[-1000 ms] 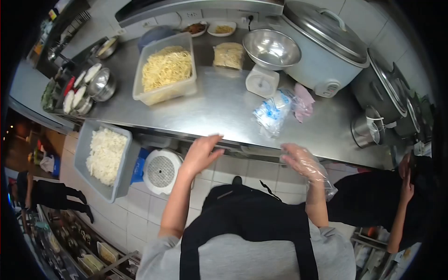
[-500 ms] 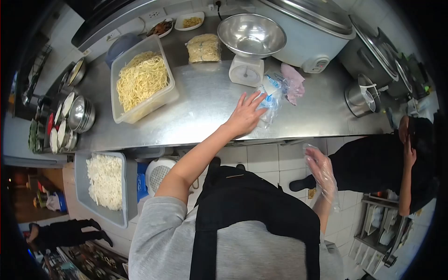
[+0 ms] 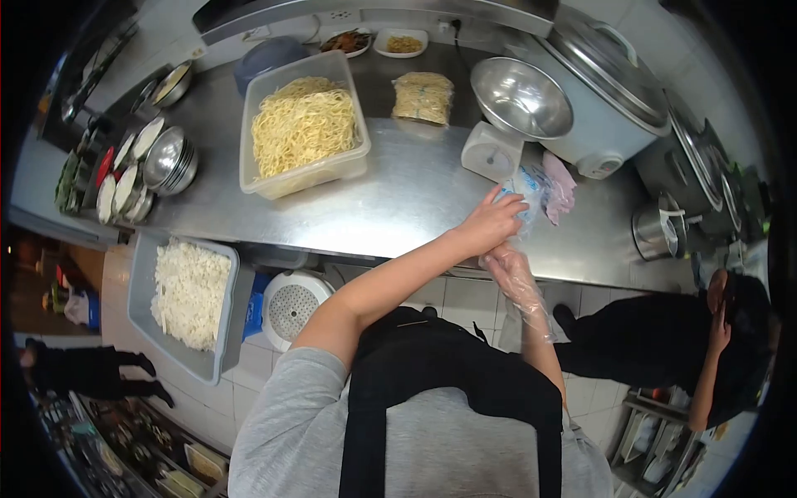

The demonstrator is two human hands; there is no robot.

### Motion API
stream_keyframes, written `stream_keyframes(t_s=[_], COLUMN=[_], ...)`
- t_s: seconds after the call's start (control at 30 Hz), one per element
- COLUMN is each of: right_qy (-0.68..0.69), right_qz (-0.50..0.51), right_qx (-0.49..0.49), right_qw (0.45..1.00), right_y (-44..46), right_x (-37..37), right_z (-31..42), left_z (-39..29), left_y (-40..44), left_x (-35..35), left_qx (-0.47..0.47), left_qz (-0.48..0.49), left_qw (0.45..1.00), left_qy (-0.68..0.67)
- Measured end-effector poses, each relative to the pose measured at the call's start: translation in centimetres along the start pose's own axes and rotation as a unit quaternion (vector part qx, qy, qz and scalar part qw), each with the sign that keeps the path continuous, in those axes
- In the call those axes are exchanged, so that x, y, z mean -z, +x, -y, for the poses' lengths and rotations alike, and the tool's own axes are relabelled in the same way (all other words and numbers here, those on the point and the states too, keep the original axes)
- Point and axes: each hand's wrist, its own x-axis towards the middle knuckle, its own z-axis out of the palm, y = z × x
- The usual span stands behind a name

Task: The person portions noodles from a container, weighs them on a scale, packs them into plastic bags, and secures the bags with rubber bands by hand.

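Observation:
My left hand (image 3: 490,224), bare, lies at the front of the steel counter with its fingers stretched over a clear plastic packet with blue print (image 3: 525,189). My right hand (image 3: 510,270) wears a thin clear plastic glove. It is just under my left hand at the counter edge, close to or touching it, and its fingertips are partly hidden. Beyond the packet stands a white dial scale (image 3: 491,153) with a steel bowl (image 3: 523,100) tilted on top. A pink cloth (image 3: 559,189) lies right beside the packet.
A tub of yellow noodles (image 3: 365,153) and a bagged noodle pack (image 3: 422,98) sit on the counter (image 3: 398,216). A large cooker (image 3: 598,166) and a steel pot (image 3: 656,232) are at right. Below left is a grey tub of white noodles (image 3: 234,282). A person (image 3: 664,332) stands at right.
My gloved right hand has come up and left to meet my left hand at the counter edge. My left hand stays at the packet, its fingers less spread. The view has shifted.

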Motion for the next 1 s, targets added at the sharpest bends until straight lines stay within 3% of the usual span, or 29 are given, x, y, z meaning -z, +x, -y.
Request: stream_keyframes(t_s=[0.03,0.13,0.2,0.23,0.3,0.33,0.37,0.4,0.43,0.47,0.5,0.53,0.6,0.67,0.7,0.73,0.77,0.8,0.87,0.9,1.0], right_qy=[-0.026,-0.079,-0.055,-0.079,-0.097,-0.085,-0.076,-0.072,0.025,0.120,0.093,0.065,-0.059,-0.045,-0.040,0.063,0.165,0.165,0.356,0.355,0.300], right_qz=[-0.008,-0.029,-0.022,-0.027,-0.024,0.033,0.093,0.105,0.123,0.139,0.100,0.056,-0.014,-0.033,-0.041,0.043,0.128,0.128,0.115,0.109,0.096], right_qx=[-0.081,0.008,0.004,-0.015,-0.028,-0.104,-0.179,-0.171,-0.172,-0.173,-0.024,0.125,0.266,0.288,0.297,0.223,0.143,0.146,0.101,0.098,0.060], right_qw=[0.996,0.996,0.998,0.996,0.995,0.990,0.977,0.977,0.977,0.968,0.990,0.988,0.962,0.956,0.953,0.972,0.967,0.967,0.922,0.924,0.947], right_y=[0.3,1.5,1.2,0.6,0.9,1.2,1.6,2.3,3.2,4.2,5.6,7.4,10.5,13.6,15.2,16.7,18.0,19.0,20.0,20.3,20.9], right_x=[0.4,1.9,2.7,3.1,3.8,4.6,5.0,4.9,4.4,3.3,1.6,-0.5,-5.0,-9.2,-11.0,-12.1,-12.7,-12.4,-11.6,-11.6,-11.5], right_z=[0.3,-0.9,-1.5,-1.7,-0.8,0.9,2.4,4.0,5.9,7.5,9.1,10.9,14.5,15.3,15.0,13.8,13.4,13.8,14.6,14.9,14.7], left_z=[0.0,1.5,3.4,4.6,6.2,4.4,4.3,4.2,4.4,4.8,5.1,5.3,5.8,6.3,6.9,7.4,7.3,7.6,8.2,8.8,8.9], left_y=[-0.3,-2.8,-6.9,-9.4,-15.6,-16.3,-17.5,-18.7,-19.5,-19.8,-19.9,-19.9,-19.6,-19.7,-20.1,-20.7,-21.4,-22.3,-24.4,-25.7,-25.9], left_x=[1.4,6.8,10.2,11.3,13.6,15.7,16.0,16.4,16.6,16.6,16.6,16.8,17.7,19.5,20.2,20.9,22.4,23.6,25.0,24.9,22.6], left_qx=[0.021,0.114,0.205,0.251,0.385,0.414,0.428,0.440,0.443,0.450,0.455,0.452,0.449,0.455,0.438,0.422,0.458,0.457,0.459,0.435,0.390], left_qz=[-0.053,-0.212,-0.354,-0.432,-0.434,-0.444,-0.449,-0.454,-0.463,-0.460,-0.455,-0.460,-0.365,-0.321,-0.283,-0.242,-0.220,-0.221,-0.288,-0.270,-0.237], left_qw=[0.998,0.953,0.860,0.783,0.683,0.631,0.619,0.607,0.605,0.642,0.676,0.674,0.726,0.726,0.754,0.780,0.759,0.760,0.709,0.692,0.708], left_qy=[-0.034,-0.184,-0.304,-0.371,-0.444,-0.484,-0.482,-0.481,-0.474,-0.416,-0.360,-0.360,-0.371,-0.404,-0.399,-0.393,-0.406,-0.405,-0.451,-0.510,-0.538])
